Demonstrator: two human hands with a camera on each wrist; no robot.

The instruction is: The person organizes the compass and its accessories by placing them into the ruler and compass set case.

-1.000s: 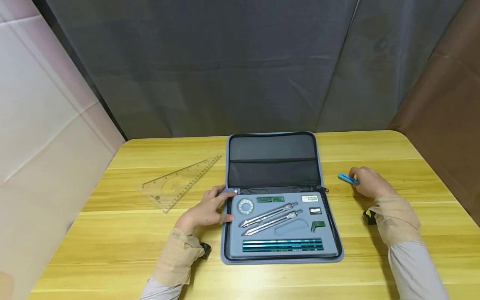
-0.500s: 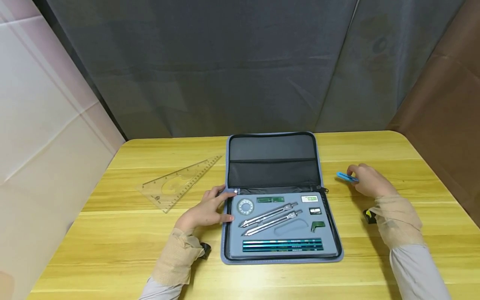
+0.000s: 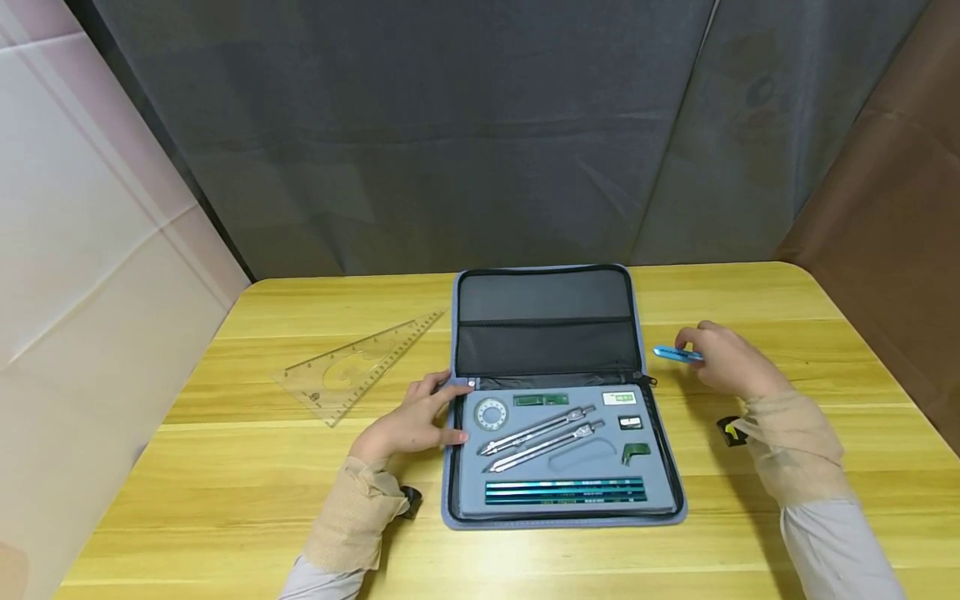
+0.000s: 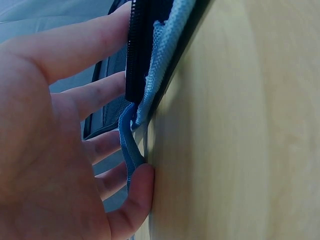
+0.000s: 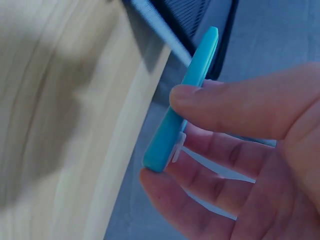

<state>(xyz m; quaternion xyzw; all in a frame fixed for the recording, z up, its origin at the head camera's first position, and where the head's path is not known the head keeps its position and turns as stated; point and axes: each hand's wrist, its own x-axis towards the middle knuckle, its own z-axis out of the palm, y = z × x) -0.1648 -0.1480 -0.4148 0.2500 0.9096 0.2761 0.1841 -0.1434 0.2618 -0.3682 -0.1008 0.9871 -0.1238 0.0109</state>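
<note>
An open zippered case [image 3: 566,527] lies on the table, its grey tray holding drawing tools. At the case's left edge my left hand [image 3: 405,427] rests with spread, mostly straight fingers touching the rim; the left wrist view shows a small blue strap [image 4: 130,142] by the fingertips. To the right of the case, my right hand [image 3: 731,360] pinches a small blue utility knife [image 3: 677,354] above the table. In the right wrist view the thumb presses one side of the knife [image 5: 185,112], fingers behind it, and a whitish clip shows on its body.
A clear set square [image 3: 360,367] lies left of the case. In the tray sit two compasses [image 3: 543,446], several pencils [image 3: 566,490], a round white dial-like piece [image 3: 491,413], an eraser [image 3: 619,397], a sharpener [image 3: 630,422] and a curved recess [image 3: 583,454]. A dark curtain [image 3: 450,142] hangs behind.
My right hand has moved a little left and away from me, toward the case, carrying the blue utility knife. The left hand and case have stayed still.
</note>
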